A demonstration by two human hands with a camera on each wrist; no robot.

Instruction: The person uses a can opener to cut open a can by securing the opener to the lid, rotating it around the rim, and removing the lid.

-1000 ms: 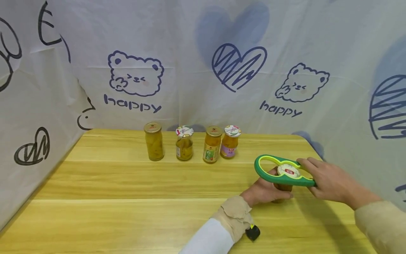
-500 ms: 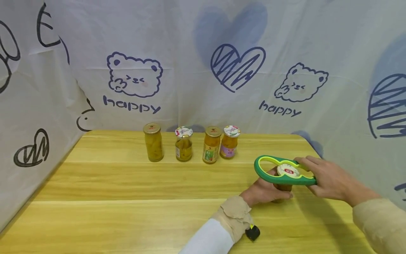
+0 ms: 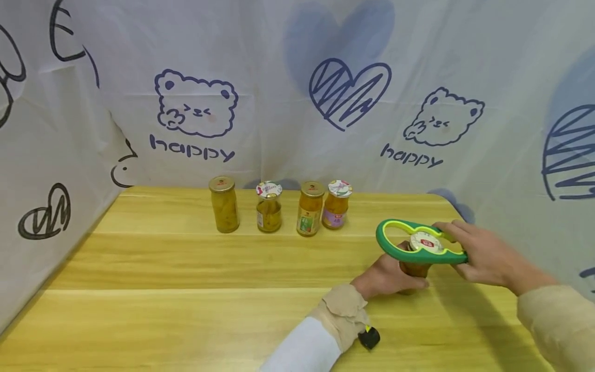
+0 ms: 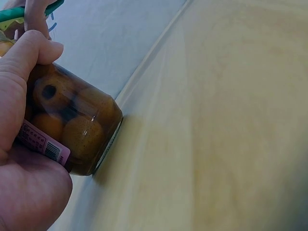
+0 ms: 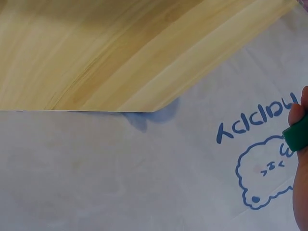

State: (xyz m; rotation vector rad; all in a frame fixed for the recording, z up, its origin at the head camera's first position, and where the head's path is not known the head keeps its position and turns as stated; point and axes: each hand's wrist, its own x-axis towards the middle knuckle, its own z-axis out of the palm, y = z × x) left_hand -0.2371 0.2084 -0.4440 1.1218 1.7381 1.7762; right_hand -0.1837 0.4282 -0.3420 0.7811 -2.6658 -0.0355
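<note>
My left hand [image 3: 386, 276] wraps around a glass jar [image 3: 415, 269] at the right of the table. In the left wrist view, this jar [image 4: 86, 127] holds round brown fruit, carries a pinkish label and stands with its base at the table. A green jar opener [image 3: 432, 257] with a yellow scalloped inner edge surrounds the jar's white lid [image 3: 426, 242]. With my right hand [image 3: 488, 256] I grip the opener's right end. Only the green end of the opener [image 5: 297, 134] and part of the right hand [image 5: 302, 192] show in the right wrist view.
Several closed jars stand along the back: a tall one [image 3: 225, 209], a short one [image 3: 268, 214], one with a green label [image 3: 309, 214] and one with a purple label [image 3: 335, 209]. A black object [image 3: 369, 338] is beside the left wrist. White cloth [image 3: 279, 103] hangs behind the table.
The head view has shifted slightly. The opener and lid sit a touch higher in it, and both hands keep their grips.
</note>
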